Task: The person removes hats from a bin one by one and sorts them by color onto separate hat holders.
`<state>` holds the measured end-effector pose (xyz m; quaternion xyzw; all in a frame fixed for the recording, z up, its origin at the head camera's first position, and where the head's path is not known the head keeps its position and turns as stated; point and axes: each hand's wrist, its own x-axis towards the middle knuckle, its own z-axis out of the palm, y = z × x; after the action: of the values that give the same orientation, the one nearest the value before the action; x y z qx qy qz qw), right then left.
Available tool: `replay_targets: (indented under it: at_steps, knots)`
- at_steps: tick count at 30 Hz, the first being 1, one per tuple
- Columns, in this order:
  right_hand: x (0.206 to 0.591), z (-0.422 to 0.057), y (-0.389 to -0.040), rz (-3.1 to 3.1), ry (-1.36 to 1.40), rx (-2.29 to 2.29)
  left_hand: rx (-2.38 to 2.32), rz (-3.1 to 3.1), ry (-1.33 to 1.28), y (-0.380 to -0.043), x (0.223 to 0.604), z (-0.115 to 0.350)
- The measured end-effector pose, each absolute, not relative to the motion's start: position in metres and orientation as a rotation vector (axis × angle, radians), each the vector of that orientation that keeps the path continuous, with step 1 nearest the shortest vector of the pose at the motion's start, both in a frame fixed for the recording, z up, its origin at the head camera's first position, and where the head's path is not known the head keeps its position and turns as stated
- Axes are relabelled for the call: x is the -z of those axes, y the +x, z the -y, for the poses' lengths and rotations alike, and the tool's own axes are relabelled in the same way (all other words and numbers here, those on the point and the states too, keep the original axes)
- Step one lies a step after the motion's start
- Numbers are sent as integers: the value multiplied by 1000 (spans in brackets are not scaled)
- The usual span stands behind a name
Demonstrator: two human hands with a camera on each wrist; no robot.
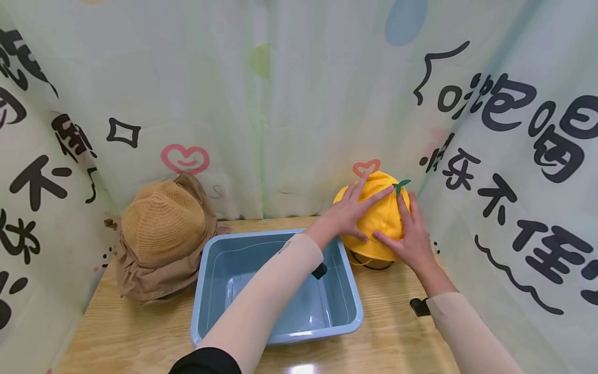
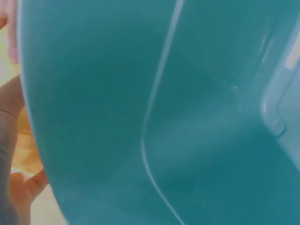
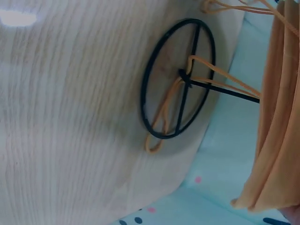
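Observation:
A yellow hat (image 1: pixel 380 223) with a small green sprout (image 1: pixel 402 185) on top sits at the right of the table on a black wire stand (image 3: pixel 185 77). My left hand (image 1: pixel 345 214) lies on its left side, fingers spread and straight. On the right side of the crown rests my right hand (image 1: pixel 413 239), its fingers also extended, thumb toward the front. In the right wrist view, the hat's folded brim (image 3: pixel 279 126) hangs above the round stand base, with thin cords (image 3: pixel 164 112) dangling over it. The left wrist view shows only parts of the hands at its left edge.
A blue plastic basin (image 1: pixel 275 337) stands in the middle of the wooden table (image 1: pixel 117 337), under my left forearm. At the left is a tan knitted hat (image 1: pixel 163 223) above brown cloth (image 1: pixel 154 283). Printed curtains (image 1: pixel 303 130) enclose the table at the back and sides.

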<state>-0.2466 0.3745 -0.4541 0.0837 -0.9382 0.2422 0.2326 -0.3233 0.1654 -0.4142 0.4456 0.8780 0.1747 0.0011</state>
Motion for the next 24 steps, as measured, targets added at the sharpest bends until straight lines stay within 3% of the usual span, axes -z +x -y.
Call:
replay_targets:
  at_steps: [13,24]
  knots:
    - [479,-367,-251,2543,261,-639,-465,-2740,1295,-316,428,-164]
    - [471,-376,-252,2618,291,-621,-361,-2765,1228,-311,426,-157]
